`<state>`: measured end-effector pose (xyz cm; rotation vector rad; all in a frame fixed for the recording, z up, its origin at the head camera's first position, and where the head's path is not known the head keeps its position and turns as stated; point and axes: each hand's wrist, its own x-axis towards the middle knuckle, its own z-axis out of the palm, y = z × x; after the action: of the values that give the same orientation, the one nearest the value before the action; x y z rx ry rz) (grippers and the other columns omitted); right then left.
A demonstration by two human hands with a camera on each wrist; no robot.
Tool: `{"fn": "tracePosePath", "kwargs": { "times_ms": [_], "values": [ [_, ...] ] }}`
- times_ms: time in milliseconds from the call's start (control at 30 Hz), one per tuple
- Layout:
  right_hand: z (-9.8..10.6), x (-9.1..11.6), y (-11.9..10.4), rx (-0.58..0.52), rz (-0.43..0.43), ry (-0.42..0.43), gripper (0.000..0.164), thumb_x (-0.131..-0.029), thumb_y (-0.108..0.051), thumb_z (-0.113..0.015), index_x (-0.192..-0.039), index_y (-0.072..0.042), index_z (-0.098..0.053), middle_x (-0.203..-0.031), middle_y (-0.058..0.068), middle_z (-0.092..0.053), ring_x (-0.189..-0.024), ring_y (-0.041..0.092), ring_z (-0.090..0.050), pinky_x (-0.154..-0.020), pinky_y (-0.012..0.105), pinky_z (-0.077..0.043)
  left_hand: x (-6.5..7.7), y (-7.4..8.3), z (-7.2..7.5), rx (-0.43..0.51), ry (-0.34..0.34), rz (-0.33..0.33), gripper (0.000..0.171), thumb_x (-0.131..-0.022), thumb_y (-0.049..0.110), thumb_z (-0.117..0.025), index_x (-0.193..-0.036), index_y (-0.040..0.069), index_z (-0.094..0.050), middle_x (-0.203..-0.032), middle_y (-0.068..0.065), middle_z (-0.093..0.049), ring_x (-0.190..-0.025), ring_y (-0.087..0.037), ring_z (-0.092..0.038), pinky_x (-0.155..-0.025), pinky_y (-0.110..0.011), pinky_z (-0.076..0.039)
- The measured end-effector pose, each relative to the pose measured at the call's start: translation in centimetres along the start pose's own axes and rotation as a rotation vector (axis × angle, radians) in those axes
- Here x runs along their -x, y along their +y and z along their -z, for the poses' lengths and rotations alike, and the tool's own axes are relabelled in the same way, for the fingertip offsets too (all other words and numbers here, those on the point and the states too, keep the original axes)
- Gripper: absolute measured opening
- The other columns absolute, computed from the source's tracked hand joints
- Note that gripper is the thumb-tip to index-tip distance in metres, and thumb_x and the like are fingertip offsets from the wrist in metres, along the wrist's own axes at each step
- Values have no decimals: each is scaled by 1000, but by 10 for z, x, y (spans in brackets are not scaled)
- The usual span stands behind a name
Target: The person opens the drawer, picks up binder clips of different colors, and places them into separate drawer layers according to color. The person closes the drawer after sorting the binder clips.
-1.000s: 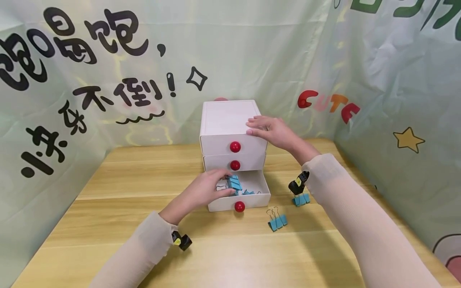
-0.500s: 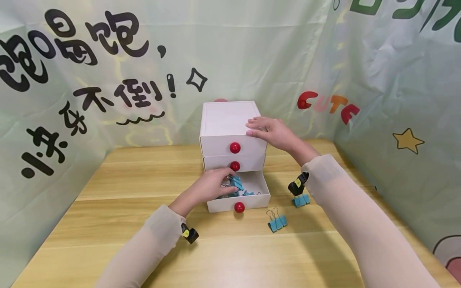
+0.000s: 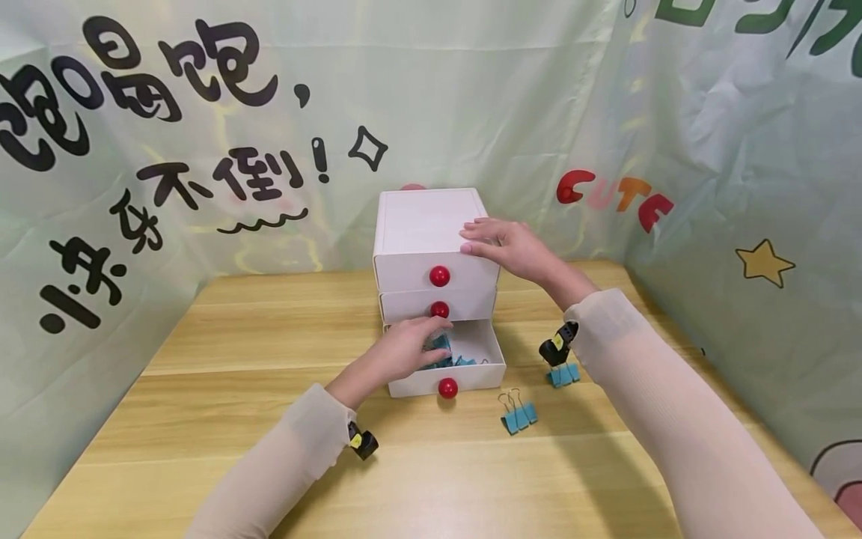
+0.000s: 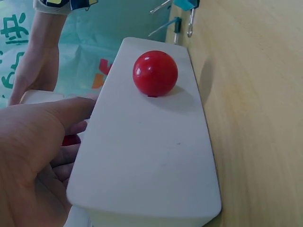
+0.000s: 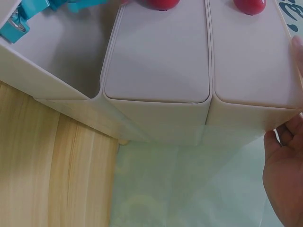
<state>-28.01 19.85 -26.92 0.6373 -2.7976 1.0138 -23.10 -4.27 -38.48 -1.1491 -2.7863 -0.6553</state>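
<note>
A small white three-drawer cabinet (image 3: 427, 221) with red knobs stands on the table, its bottom drawer (image 3: 416, 385) pulled out. Over that drawer's left side is my left hand (image 3: 399, 352), thumb and fingers apart around a blue binder clip (image 3: 441, 344) lying inside. In the left wrist view the drawer front hides what is beyond the fingers. More blue clips (image 5: 14, 28) show within the drawer in the right wrist view. My right hand (image 3: 512, 245) rests on the cabinet's top right front corner, fingers extended over the lid.
Two blue binder clips lie on the wooden table right of the drawer, a nearer clip (image 3: 518, 417) and a farther clip (image 3: 563, 375) by the right wrist camera (image 3: 559, 344). A printed cloth backdrop (image 3: 323, 75) encloses the back and sides.
My left hand has shifted rightward over the bottom drawer, and its fingers now cover more of the drawer. The clip near it has moved only slightly. The right hand has stayed put.
</note>
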Motion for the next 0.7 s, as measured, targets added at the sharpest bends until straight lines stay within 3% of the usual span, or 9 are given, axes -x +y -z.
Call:
{"fn": "tracePosePath", "kwargs": {
  "times_ms": [200,700],
  "values": [
    [0,0,0,1,4,-1,59,-88,-58,-63,-135,-22,-61,-144,-5,-51,-140,13,-33,-112,52,-28,6,3,7,7,15,5,45,-93,35,-68,-131,13,-60,-126,-4,-65,-113,-20,-61,-98,-38,-48],
    [1,0,-1,-1,-9,1,59,-88,-57,-64,-135,-23,-61,-144,-5,-51,-141,14,-33,-112,52,-27,21,0,38,26,95,3,34,-93,30,-70,-122,13,-67,-119,-2,-67,-110,-20,-61,-95,-40,-50]
  ]
}}
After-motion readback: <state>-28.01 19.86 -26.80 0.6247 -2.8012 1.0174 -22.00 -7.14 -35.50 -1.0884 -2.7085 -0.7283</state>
